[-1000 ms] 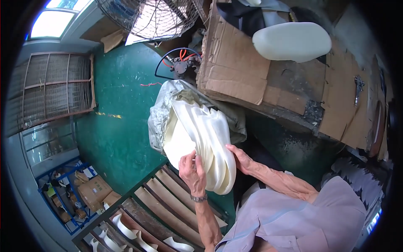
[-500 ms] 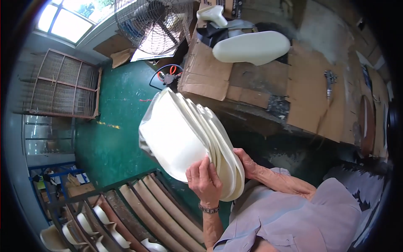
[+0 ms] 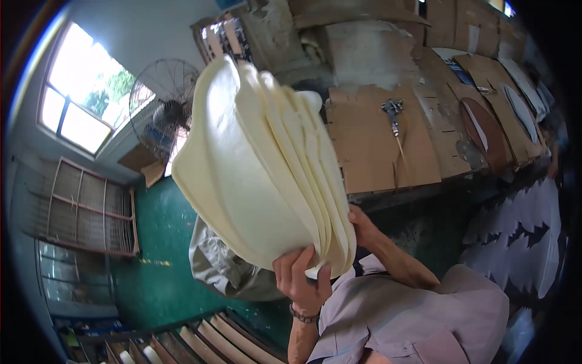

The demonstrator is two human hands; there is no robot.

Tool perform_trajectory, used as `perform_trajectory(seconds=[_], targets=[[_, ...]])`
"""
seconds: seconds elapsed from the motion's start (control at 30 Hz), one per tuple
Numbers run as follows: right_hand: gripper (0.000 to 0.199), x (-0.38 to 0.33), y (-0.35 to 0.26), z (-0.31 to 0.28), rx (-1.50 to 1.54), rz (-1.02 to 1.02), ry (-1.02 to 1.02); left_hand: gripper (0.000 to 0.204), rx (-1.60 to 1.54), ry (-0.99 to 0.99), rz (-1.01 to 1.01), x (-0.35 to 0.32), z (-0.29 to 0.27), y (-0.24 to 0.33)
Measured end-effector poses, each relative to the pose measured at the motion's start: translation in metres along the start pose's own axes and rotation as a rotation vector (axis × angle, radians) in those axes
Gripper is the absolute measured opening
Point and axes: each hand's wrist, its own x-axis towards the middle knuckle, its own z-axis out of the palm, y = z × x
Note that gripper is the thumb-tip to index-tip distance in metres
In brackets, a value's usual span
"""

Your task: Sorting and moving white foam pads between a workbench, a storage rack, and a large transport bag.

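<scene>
A stack of several cream moulded foam pads (image 3: 254,164) stands raised in front of me, tilted up toward the bench. My left hand (image 3: 303,273), with a dark band at the wrist, grips the lower front edge, its fingers curled over the nearest pad. From the other side my right hand (image 3: 362,225) clasps the stack's lower right edge; part of its fingers is hidden behind the pads. Below the stack sits a crumpled grey cloth cover (image 3: 221,258) over something that I cannot make out.
Across the far side runs a bench covered in cardboard (image 3: 370,145), bearing a spray gun (image 3: 394,112) and a brown curved panel (image 3: 483,130). A wire fan (image 3: 163,112) stands by the window. Low at the left are a rack with slats (image 3: 221,340) and a wire-mesh frame (image 3: 91,206).
The stack has risen and tilted upright, uncovering more of the grey cover beneath it. Both hands keep their hold. My view has turned up and to the right.
</scene>
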Motion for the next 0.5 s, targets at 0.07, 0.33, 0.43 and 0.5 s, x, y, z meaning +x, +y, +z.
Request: perform_trajectory(seconds=[0.07,0.33,0.43,0.5], targets=[[0.101,-0.014,-0.052,-0.007,-0.221,-0.198,-0.030,0.055,-0.201,-0.007,-0.102,0.012,0.003,0.013],[0.096,0.024,-0.187,-0.086,-0.319,-0.479,0.168,0.110,-1.348,-0.103,-0.604,0.105,0.102,-0.070],[0.089,0.028,-0.199,-0.137,-0.292,-0.494,0.261,0.103,-1.228,-0.426,-0.661,0.112,0.177,-0.092],[0.083,0.031,-0.208,-0.177,-0.392,-0.513,0.281,0.085,-0.920,-0.446,-0.706,0.083,0.240,-0.100]])
